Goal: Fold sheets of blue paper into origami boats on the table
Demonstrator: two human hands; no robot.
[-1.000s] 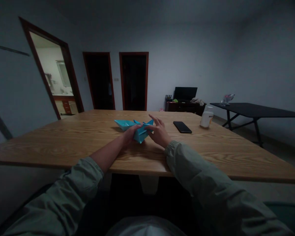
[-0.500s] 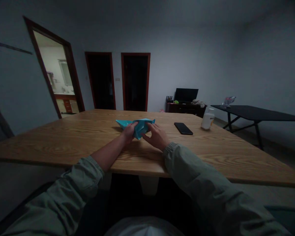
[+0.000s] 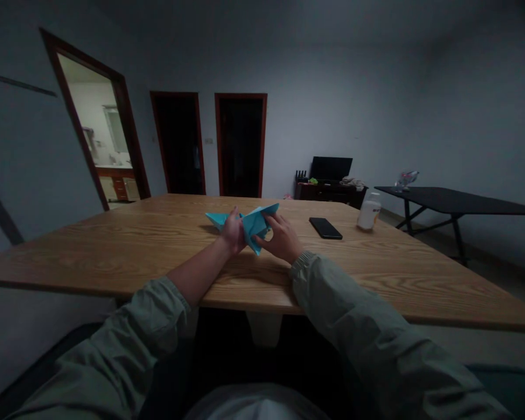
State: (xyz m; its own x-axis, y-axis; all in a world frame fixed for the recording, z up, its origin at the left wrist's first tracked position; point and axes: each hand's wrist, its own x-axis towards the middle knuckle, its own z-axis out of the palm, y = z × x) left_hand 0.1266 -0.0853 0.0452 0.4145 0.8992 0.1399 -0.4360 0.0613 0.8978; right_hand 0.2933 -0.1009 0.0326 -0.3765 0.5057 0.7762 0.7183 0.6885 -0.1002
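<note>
R hand (image 3: 283,235) pinching folded blue paper (image 3: 254,224); L hand (image 3: 233,233) against it, fingers hidden, can't tell grip. 2nd blue piece (image 3: 216,219) behind, partly blocked.

From my end of the feed, I'm pretty sure this is somebody's home, like a living or dining room. There's a TV (image 3: 331,168) on a low dark cabinet (image 3: 328,192), with what looks like crumpled cloth (image 3: 353,184) lying beside it. Through the lit doorway (image 3: 94,111) on the left I get a counter (image 3: 114,167), a mirror (image 3: 115,127) and drawers (image 3: 119,188), so probably a bathroom. Two more doorways have reddish frames (image 3: 241,95). The big wood table (image 3: 114,256) has a phone (image 3: 326,228) and a white bottle (image 3: 369,213) on it.
</note>
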